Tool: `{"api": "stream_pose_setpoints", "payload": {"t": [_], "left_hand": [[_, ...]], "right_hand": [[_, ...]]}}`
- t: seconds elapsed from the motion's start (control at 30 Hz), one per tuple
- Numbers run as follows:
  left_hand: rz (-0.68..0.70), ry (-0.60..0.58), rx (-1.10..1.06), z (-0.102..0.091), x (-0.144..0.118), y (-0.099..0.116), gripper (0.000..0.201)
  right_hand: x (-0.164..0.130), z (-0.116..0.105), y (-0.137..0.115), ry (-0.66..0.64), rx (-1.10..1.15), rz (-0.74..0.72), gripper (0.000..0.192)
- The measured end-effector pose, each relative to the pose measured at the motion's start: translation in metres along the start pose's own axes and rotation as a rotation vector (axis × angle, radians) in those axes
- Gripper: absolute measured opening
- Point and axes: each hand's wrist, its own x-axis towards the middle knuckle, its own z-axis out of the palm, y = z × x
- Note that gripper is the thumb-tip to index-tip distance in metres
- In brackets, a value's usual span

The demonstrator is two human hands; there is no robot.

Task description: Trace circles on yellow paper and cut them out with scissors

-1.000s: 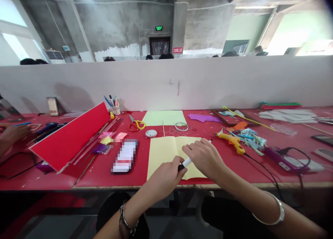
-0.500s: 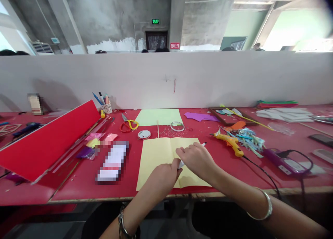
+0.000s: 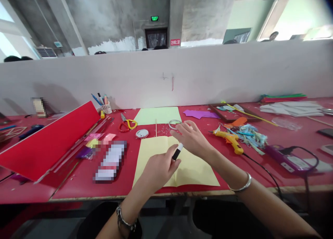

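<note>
Near: my left hand (image 3: pixel 156 169) pinches the marker (image 3: pixel 177 151) by its black end, over the yellow paper (image 3: pixel 192 169) | marker: light, stiff, smooth, I'd grip mid-barrel | farther: right hand (image 3: pixel 191 138) empty, fingers spread above paper's far edge, near tape ring (image 3: pixel 174 124) | table (image 3: pixel 260 162).

a yellow glue gun (image 3: pixel 230 140) lies by paper scraps (image 3: pixel 247 133); scissors (image 3: pixel 126 124) lie near a pen cup (image 3: pixel 106 108).

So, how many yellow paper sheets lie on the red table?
2: one sheet lies near the partition, and the folded sheet lies under the hands; more could be hidden.
</note>
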Motion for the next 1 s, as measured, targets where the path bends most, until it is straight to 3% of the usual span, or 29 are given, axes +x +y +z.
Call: {"api": "stream_pose_setpoints", "payload": {"t": [0.1, 0.23, 0.3, 0.47, 0.57, 0.7, 0.87, 1.0], "left_hand": [[-0.007, -0.016, 0.009, 0.003, -0.008, -0.008, 0.043], [0.126, -0.070, 0.083, 0.025, -0.020, -0.014, 0.044], [0.181, -0.086, 0.088, 0.042, -0.022, -0.015, 0.056], [0.146, -0.191, 0.078, 0.072, -0.020, -0.015, 0.060], [0.121, -0.212, 0.065, 0.079, -0.018, -0.010, 0.064], [0.084, -0.241, 0.060, 0.078, -0.017, 0.002, 0.068], [0.088, -0.282, -0.010, 0.077, -0.017, 0.015, 0.076], [0.166, -0.214, -0.052, 0.088, -0.015, 0.017, 0.079]], "right_hand": [[0.003, -0.004, 0.006, 0.031, 0.011, 0.096, 0.025], [0.015, 0.004, 0.016, -0.208, 0.159, 0.339, 0.041], [0.020, 0.019, 0.020, -0.313, 0.238, 0.434, 0.037], [0.021, 0.076, 0.022, -0.422, 0.337, 0.388, 0.020], [0.017, 0.105, 0.021, -0.477, 0.363, 0.381, 0.023], [0.017, 0.128, 0.023, -0.473, 0.386, 0.419, 0.026], [0.027, 0.131, 0.031, -0.416, 0.434, 0.443, 0.027], [0.031, 0.108, 0.026, -0.318, 0.499, 0.445, 0.018]]}}
